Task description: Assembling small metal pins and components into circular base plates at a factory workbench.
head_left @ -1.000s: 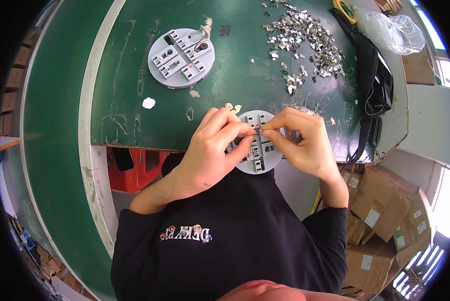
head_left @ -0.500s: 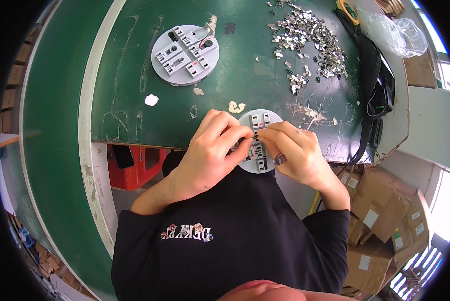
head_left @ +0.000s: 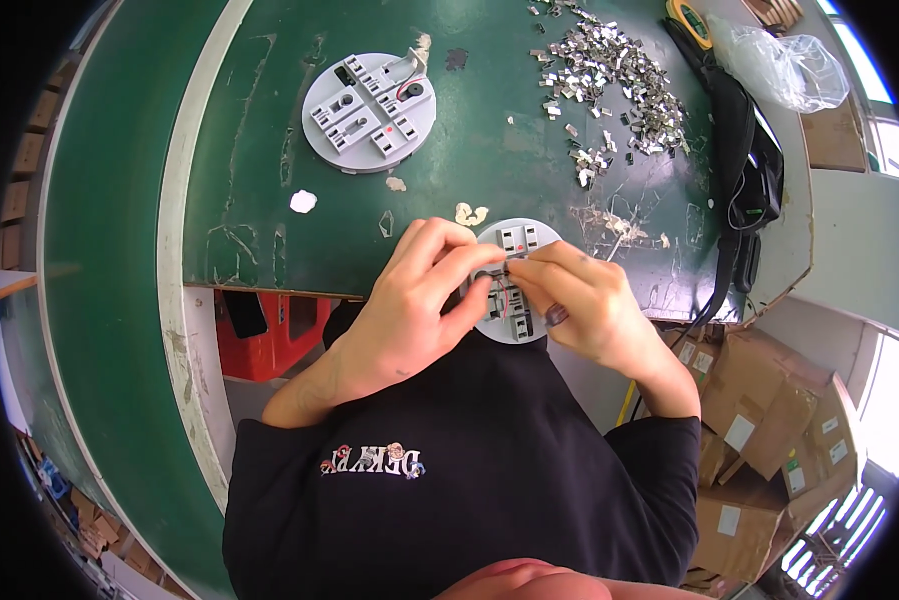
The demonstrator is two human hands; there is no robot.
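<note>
gray round plate [head_left: 517, 300] at the tabletop's [head_left: 439, 130] near edge, both sides partly covered by fingers. left hand [head_left: 414, 300]: thumb and forefinger parted by the black round part [head_left: 483, 278]; cannot tell if the grip pinches anything. right hand [head_left: 594, 305]: grip curled round a dark handle-like piece [head_left: 556, 315], mostly hidden; fingertips at plate's middle, contact unclear. versus half a second ago, left thumb drawn back, more red wire [head_left: 506, 297] showing.

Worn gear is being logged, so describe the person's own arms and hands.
The left hand and right hand are gloveless. The left sleeve and right sleeve are black and short, leaving the forearms bare. A small dark mark shows near the left wrist.
</note>
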